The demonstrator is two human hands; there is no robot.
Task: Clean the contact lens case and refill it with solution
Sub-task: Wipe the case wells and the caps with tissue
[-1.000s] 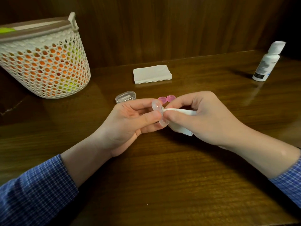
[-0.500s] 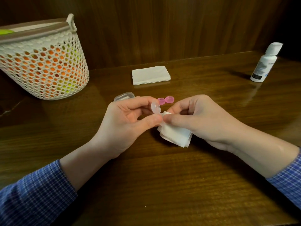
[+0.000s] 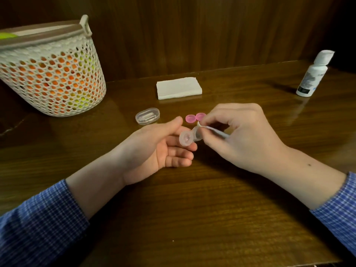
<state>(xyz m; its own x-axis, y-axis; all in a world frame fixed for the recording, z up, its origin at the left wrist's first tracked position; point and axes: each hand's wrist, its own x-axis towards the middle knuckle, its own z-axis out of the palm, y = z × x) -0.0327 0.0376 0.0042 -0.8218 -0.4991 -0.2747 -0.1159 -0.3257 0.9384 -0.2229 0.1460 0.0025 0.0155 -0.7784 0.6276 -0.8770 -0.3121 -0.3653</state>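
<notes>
Hands (image 3: 240, 137) around uncapped lens case (image 3: 189, 136)

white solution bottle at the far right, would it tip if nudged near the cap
Probably: the tall, narrow white plastic solution bottle stands upright on a small base on the glossy wooden table. It looks small and likely light. Its rounded body might roll once down.

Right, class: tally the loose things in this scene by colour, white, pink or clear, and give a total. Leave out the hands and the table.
White: 4, the basket, the stack of tissues, the solution bottle, the tissue in the right hand.
Pink: 2, the caps.
Clear: 2, the small oval box, the lens case over the left hand.
Total: 8.
</notes>
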